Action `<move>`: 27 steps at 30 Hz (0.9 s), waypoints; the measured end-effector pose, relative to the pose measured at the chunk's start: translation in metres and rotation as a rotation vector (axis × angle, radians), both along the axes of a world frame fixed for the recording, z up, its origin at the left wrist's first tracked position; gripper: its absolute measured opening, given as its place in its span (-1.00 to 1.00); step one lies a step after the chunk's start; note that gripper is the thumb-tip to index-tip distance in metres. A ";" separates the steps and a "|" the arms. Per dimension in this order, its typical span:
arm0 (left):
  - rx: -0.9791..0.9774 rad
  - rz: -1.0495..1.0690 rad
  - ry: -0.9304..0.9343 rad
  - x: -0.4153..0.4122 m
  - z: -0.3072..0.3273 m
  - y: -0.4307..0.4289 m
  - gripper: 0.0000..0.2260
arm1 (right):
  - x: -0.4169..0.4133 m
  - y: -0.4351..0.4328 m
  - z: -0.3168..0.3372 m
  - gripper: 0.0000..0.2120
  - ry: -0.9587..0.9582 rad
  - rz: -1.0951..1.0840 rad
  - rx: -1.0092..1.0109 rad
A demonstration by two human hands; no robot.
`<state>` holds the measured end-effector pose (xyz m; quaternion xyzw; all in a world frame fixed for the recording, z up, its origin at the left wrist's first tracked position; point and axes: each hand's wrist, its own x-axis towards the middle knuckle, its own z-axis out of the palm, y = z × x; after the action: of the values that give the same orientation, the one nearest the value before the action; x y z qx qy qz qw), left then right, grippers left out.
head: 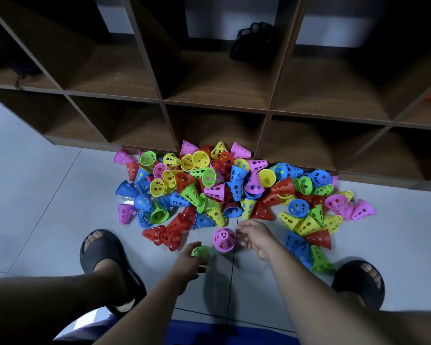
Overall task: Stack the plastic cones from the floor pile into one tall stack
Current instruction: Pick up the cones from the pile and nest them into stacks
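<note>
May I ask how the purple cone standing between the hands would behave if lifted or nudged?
The purple cone looks like thin plastic full of holes, so probably light and fairly stiff. Standing on its wide rim, it should resist tipping; on its side, it would likely roll in a curve.

- Cones (219, 185) in the floor pile: several dozen, too tangled to count exactly.
- One pink cone (224, 239) standing alone, near.
- One green cone (200, 251) beside it.
- Two black slippers (105, 252).
- One shelf unit (217, 103).
- One black bag (251, 43).
</note>
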<state>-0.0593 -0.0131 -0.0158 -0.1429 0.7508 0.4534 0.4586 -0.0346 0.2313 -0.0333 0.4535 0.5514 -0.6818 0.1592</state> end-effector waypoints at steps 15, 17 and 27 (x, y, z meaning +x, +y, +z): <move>0.021 0.057 -0.080 -0.016 -0.010 -0.007 -0.65 | -0.050 -0.005 -0.020 -0.35 0.091 -0.038 -0.049; 0.031 0.068 -0.052 -0.022 -0.006 -0.005 -0.69 | -0.051 -0.005 -0.027 -0.33 0.082 -0.017 -0.045; 0.268 0.231 0.238 -0.060 0.049 0.024 -0.72 | -0.042 -0.006 -0.032 -0.51 0.078 -0.016 0.156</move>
<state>-0.1195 0.0111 0.0332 -0.1113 0.7114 0.6124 0.3264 -0.0763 0.2255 -0.0656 0.4424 0.6049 -0.6551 0.0963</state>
